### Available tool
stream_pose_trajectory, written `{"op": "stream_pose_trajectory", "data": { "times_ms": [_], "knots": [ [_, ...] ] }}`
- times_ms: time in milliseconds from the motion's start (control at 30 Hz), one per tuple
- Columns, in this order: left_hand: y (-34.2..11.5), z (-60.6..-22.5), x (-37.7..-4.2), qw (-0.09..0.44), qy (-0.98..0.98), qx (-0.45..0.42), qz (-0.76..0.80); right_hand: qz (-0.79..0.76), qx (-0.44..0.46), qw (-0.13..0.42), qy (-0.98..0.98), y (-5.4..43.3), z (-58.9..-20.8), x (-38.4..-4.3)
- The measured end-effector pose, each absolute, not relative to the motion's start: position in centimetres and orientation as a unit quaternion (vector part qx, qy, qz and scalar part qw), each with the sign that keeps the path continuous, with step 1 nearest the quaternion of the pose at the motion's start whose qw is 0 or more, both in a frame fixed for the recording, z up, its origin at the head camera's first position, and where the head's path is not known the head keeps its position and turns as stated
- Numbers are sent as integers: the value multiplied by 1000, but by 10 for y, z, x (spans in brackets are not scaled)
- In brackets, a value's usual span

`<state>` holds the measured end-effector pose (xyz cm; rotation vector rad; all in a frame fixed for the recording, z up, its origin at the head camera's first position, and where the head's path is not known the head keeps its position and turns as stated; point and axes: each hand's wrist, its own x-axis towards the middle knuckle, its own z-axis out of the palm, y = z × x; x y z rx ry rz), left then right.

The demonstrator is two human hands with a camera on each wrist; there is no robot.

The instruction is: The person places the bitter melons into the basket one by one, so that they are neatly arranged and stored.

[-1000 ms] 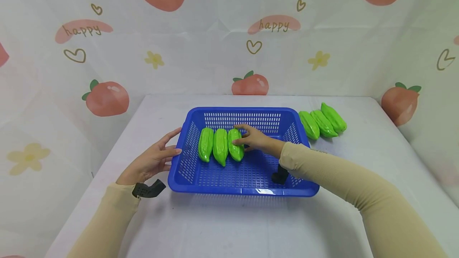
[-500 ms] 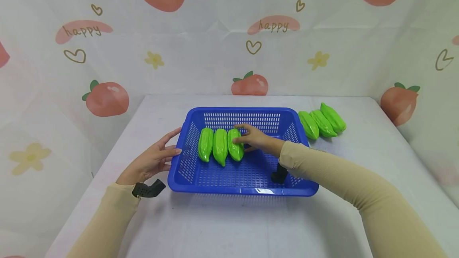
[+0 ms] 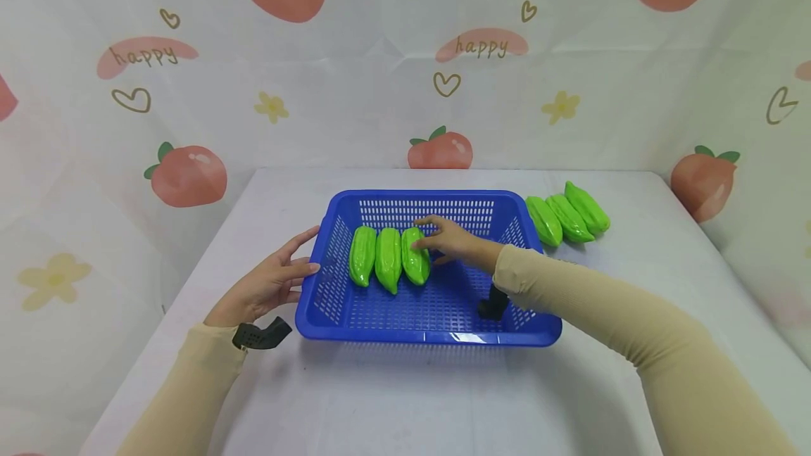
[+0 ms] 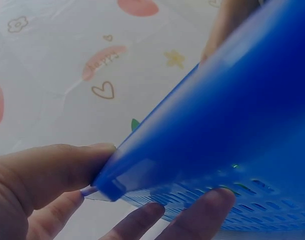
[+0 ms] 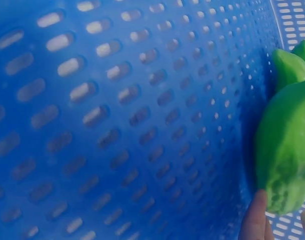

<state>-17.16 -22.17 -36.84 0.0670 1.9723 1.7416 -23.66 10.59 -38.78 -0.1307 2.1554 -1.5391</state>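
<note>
A blue plastic basket [image 3: 437, 338] with slotted walls stands on the white table. My left hand [image 3: 266, 280] grips its left rim, the thumb at the rim edge and other fingers against the outer wall in the left wrist view. Inside lie three bright green ridged gourds, side by side: a left one [image 3: 363, 256], a middle one [image 3: 388, 259] and a right one [image 3: 413, 266]. Over the right gourd reaches my right hand [image 3: 451, 241], its fingers loosely spread and touching the gourd's side near its far end. A fingertip [image 5: 255, 220] meets a gourd in the right wrist view.
Three more green gourds, a near one [image 3: 545, 222], a middle one [image 3: 569, 219] and a far one [image 3: 587, 207], lie on the table [image 3: 640, 231] just right of the basket. A patterned cloth [image 3: 355, 104] hangs behind the table. Black wrist cameras sit on both wrists.
My right hand has risen very slightly over the right gourd, thumb shifting a little toward the far end. The gourds, basket and left hand have stayed in place.
</note>
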Motion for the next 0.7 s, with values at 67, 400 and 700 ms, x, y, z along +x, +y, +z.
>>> {"op": "stream_pose_trajectory", "data": {
  "times_ms": [67,400,700],
  "knots": [
    [-222,-368,-172,253,724,24,641,-558,-46,243,792,106,-384,-237],
    [-222,-367,-171,252,730,24,635,-530,-55,248,809,113,-360,-240],
    [-221,-368,-171,249,734,23,631,-516,-89,254,813,127,-326,-240]
  ]
}}
